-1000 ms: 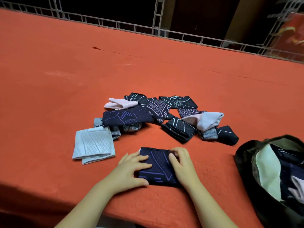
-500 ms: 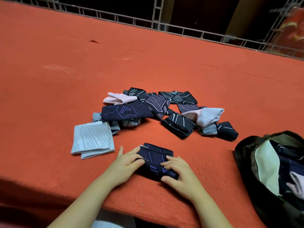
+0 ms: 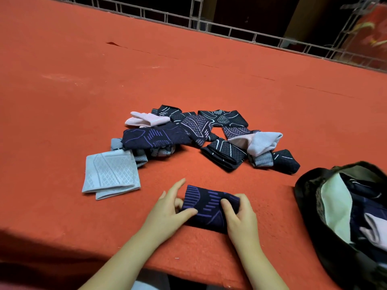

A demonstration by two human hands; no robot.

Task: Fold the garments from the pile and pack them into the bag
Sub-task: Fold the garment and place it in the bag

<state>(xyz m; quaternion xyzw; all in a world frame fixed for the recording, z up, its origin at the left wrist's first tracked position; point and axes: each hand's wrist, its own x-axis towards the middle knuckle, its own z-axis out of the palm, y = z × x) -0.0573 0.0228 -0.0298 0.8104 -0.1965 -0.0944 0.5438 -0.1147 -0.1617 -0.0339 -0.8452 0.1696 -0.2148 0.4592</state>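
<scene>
The small dark blue cloth with purple stripes (image 3: 209,208) lies folded just left of the open black bag (image 3: 310,208). The left hand (image 3: 169,214) and right hand (image 3: 240,216) each pinch one end. Best to squeeze it flat and keep the edges together, then lift it into the bag. The pile of patterned cloths (image 3: 199,135) waits behind.

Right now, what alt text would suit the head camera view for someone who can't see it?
Two hands, left and right, grip a folded navy garment on an orange table. Behind it lies a pile of dark and pale garments; an open bag sits at right.
</scene>
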